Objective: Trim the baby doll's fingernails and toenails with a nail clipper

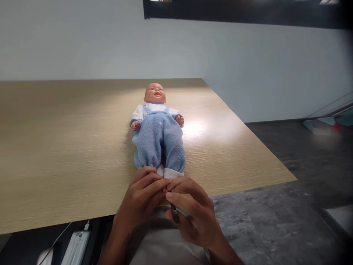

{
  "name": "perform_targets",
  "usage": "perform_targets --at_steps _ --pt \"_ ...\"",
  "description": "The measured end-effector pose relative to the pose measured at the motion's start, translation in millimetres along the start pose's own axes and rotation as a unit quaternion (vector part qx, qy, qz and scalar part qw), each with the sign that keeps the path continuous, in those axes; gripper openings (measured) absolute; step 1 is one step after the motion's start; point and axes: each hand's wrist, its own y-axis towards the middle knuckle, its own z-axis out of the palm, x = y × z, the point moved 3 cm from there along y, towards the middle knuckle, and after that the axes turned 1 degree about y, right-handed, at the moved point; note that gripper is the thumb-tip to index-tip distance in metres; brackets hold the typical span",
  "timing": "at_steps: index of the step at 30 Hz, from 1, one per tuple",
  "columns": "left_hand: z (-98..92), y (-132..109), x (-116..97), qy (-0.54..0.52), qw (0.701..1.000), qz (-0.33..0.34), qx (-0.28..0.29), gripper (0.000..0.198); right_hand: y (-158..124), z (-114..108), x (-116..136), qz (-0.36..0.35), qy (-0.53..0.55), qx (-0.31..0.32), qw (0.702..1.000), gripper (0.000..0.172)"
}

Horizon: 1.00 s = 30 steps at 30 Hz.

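Observation:
A baby doll point(158, 136) lies on its back on the table, its head away from me and its feet at the near edge. It wears light blue fleece overalls, a white top and white cuffs at the ankles. My left hand point(145, 193) is closed round one of the doll's feet, and its fingers mostly hide that foot. In my right hand point(195, 215) is a small shiny metal tool that looks like a nail clipper point(174, 213), partly covered by my fingers. My right fingertips meet the left ones at the doll's toes point(165, 189).
The wooden table point(68, 147) reaches back to a pale wall point(96, 44). Below its near left edge are a white power bank point(75, 246) with a cable and a rounded white object point(45, 256). Grey floor point(248, 221) shows at the right.

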Motion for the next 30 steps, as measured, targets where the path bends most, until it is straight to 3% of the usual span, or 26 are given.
perform_targets --at_steps 11,18,30 --pt "0.4 -1.2 1.7 -0.006 1.0 -0.015 0.005 0.02 7.3 5.7 0.9 -0.009 -0.002 -0.039 0.999 0.037" --pt "1.3 -3.3 4.2 -0.023 0.998 -0.051 -0.003 0.004 10.0 4.3 5.4 -0.008 -0.022 -0.004 1.0 0.031" --pt "2.3 -2.3 2.4 -0.018 0.999 -0.043 -0.008 0.016 21.2 7.1 11.5 0.001 -0.074 0.057 0.996 0.029"
